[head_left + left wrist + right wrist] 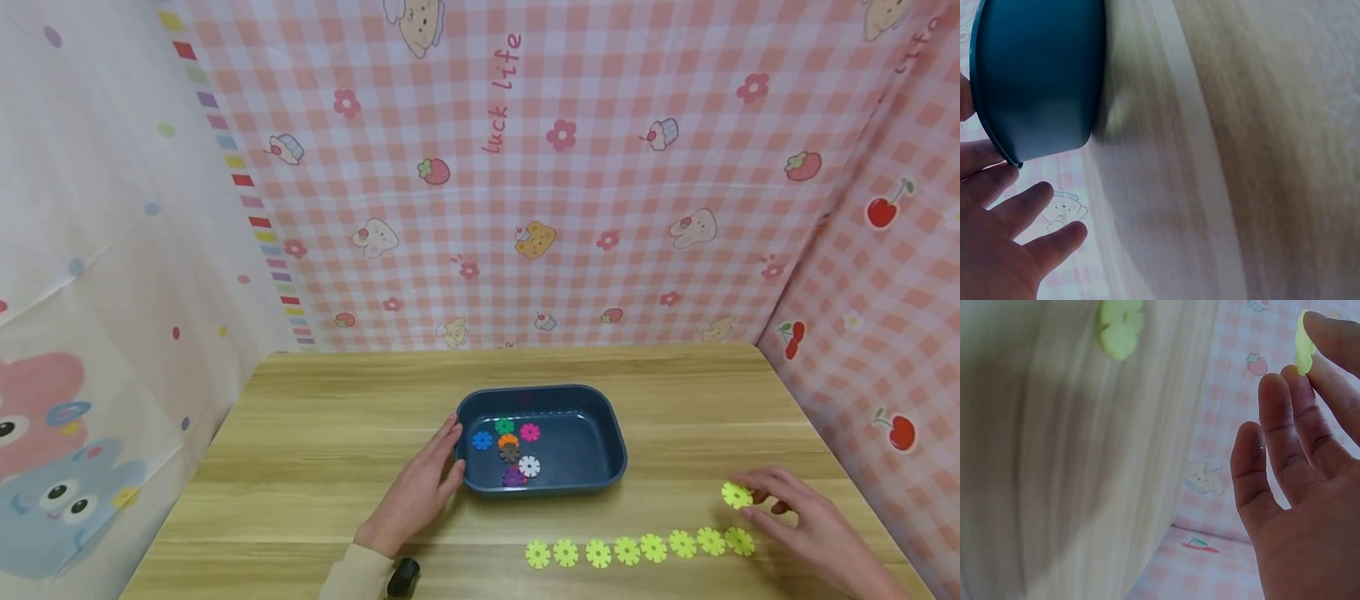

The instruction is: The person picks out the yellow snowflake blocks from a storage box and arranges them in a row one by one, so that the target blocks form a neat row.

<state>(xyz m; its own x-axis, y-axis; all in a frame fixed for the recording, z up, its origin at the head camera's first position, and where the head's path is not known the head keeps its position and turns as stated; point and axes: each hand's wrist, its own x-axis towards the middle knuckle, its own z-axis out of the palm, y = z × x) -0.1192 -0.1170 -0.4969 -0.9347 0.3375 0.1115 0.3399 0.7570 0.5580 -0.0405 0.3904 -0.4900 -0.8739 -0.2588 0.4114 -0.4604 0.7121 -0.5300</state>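
Observation:
My right hand pinches a yellow notched plastic disc between thumb and fingers; it is seen nearly edge-on in the right wrist view. Close below it, a row of several yellow discs lies on the table, its right end near my thumb. My left hand rests against the left end of a dark blue tray. In the left wrist view its fingers are spread and fairly straight, with some at the tray's rim. The tray's left part holds several loose discs, among them a blue disc and a white disc.
The wooden table meets a pink checked cloth at the back. More printed cloth hangs along both sides. A dark band is on the left wrist.

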